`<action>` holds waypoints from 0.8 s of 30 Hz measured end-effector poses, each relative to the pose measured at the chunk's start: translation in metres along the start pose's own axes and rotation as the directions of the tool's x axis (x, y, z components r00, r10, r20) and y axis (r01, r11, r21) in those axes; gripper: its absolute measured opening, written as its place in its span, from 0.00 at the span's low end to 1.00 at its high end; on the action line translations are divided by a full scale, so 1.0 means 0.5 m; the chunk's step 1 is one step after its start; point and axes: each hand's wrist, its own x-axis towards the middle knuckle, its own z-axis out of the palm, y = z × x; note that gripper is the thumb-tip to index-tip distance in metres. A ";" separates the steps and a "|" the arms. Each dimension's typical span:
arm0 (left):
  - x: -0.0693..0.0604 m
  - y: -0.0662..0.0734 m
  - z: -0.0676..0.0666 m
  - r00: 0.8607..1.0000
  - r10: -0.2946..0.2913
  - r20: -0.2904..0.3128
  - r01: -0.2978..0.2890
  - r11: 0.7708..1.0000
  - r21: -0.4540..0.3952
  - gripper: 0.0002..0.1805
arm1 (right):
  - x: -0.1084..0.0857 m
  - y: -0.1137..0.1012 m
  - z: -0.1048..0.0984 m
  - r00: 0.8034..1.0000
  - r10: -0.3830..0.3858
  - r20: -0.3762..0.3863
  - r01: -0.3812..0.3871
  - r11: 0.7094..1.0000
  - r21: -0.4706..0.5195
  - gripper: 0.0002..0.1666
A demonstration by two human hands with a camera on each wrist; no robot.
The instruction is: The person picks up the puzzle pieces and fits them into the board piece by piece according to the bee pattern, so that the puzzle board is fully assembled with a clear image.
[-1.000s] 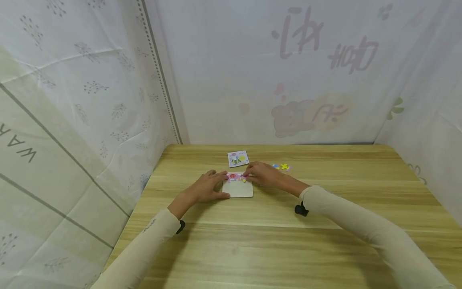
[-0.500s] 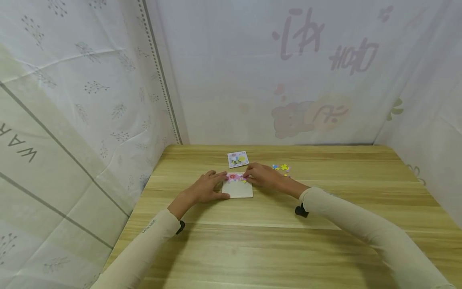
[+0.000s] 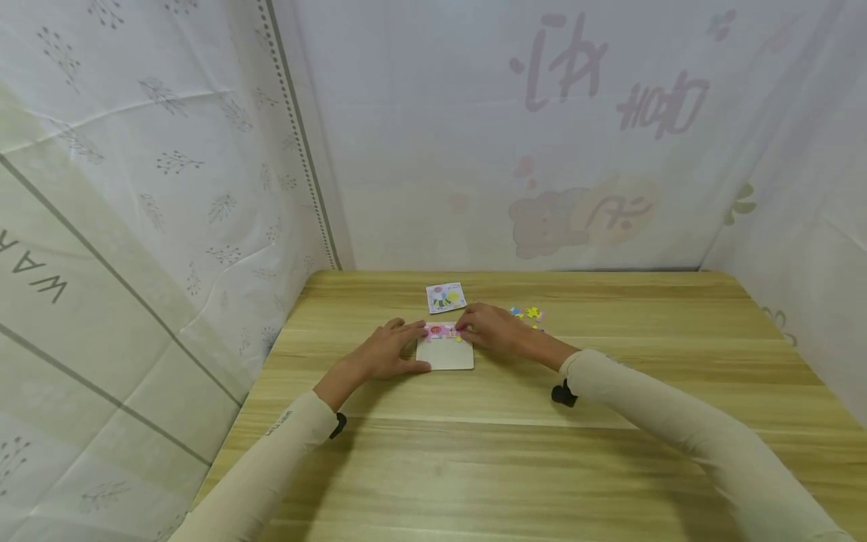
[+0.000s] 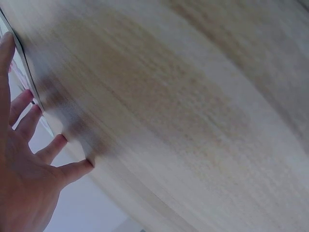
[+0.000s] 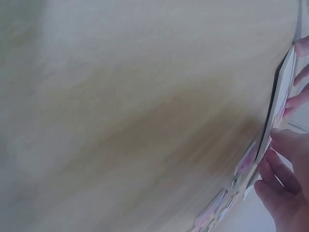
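While fingers (image 4: 29,121) overlap board (image 3: 445,356), card (image 3: 445,299) beyond, pieces (image 3: 533,312) rightward

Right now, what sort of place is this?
Probably a small indoor tabletop workspace, curtained off: printed cloth hangs around a wood-grain table, which bears a flat puzzle board and some loose pieces.

On the table (image 3: 433,459) before me lay the board (image 3: 445,355), with a row of puzzle pieces (image 3: 436,330) along its far edge. My left hand (image 3: 389,352) was at the board's left side, my right hand (image 3: 493,330) at the row's right end. The card (image 3: 446,299) lay just behind the board; the loose pieces (image 3: 533,313) lay farther right, past my right hand.
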 end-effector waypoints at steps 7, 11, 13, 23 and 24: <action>-0.001 0.001 -0.001 1.000 -0.003 0.007 0.003 1.000 0.007 0.46 | -0.013 0.021 -0.021 0.996 0.091 -0.004 -0.091 0.996 0.020 0.13; -0.001 0.002 -0.002 1.000 -0.005 0.002 0.005 1.000 0.003 0.46 | -0.023 0.044 -0.035 0.995 0.097 -0.015 -0.097 0.995 0.036 0.14; -0.001 0.002 -0.002 1.000 0.000 -0.003 0.000 1.000 -0.004 0.46 | -0.027 0.058 -0.037 0.996 0.090 -0.022 -0.089 0.996 0.032 0.14; 0.000 0.000 0.001 1.000 0.005 -0.003 -0.005 1.000 -0.002 0.46 | -0.042 0.106 -0.039 0.995 0.101 -0.023 -0.101 0.995 -0.014 0.14; 0.001 -0.001 0.002 1.000 0.004 -0.002 -0.004 1.000 0.000 0.46 | -0.043 0.108 -0.040 0.994 0.104 -0.023 -0.105 0.995 -0.005 0.14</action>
